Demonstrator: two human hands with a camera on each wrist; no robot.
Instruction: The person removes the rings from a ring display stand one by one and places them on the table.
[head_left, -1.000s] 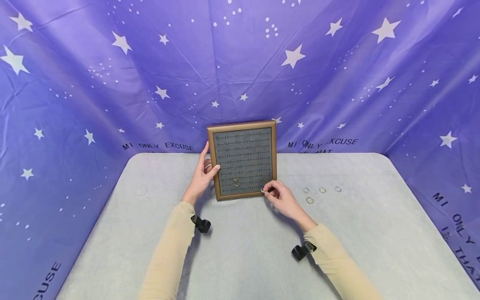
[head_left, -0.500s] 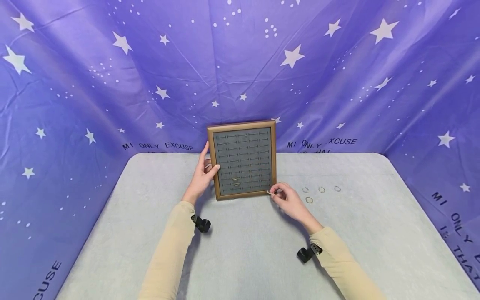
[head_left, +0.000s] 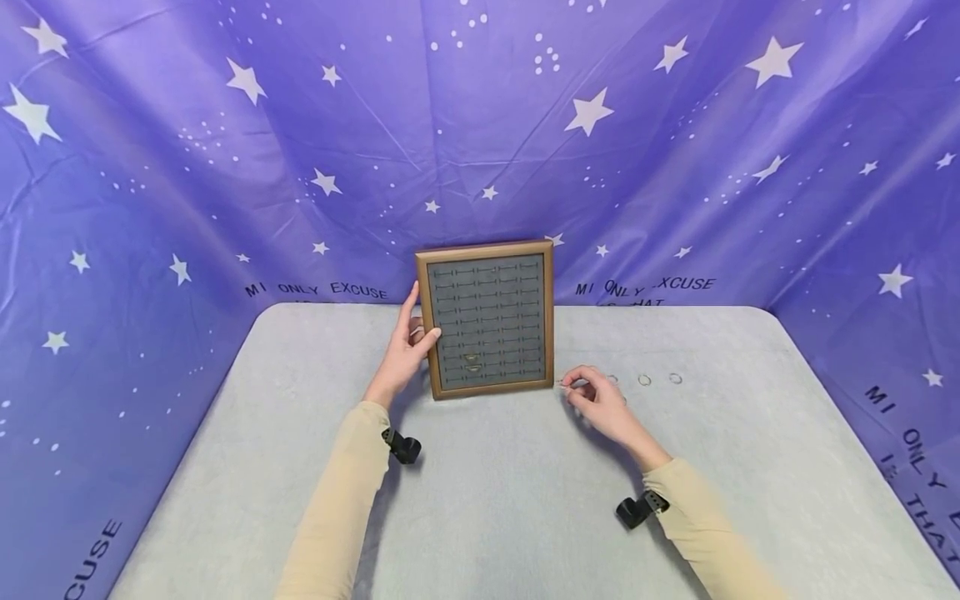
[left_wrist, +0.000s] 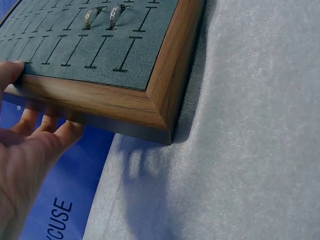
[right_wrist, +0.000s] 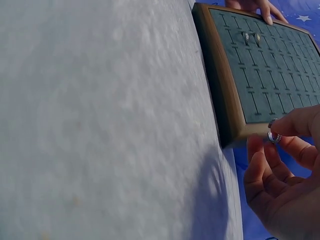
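Observation:
My left hand point(head_left: 399, 358) grips the left edge of a ring display board point(head_left: 487, 325), thumb in front and fingers behind. The board leans upright, with a brown wooden frame point(left_wrist: 90, 97) and a grey-green slotted face. Two rings sit in its slots near the lower left: a gold-toned ring point(left_wrist: 90, 17) and a silver ring point(left_wrist: 116, 15). Just right of the board's lower right corner, my right hand point(head_left: 603, 408) pinches a silver ring point(right_wrist: 273, 137) between thumb and fingers. The fingertips hide part of that ring.
To the right of my right hand lie loose rings on the pale grey table point(head_left: 480, 500), among them a gold-toned ring point(head_left: 644, 380) and a silver ring point(head_left: 676, 378). Others are partly hidden behind the hand. A purple star-printed cloth point(head_left: 480, 125) hangs behind the board.
My right hand has moved right, away from the board's lower right corner, still pinching the ring. It now partly covers the nearest loose rings. My left hand and the board stay in place.

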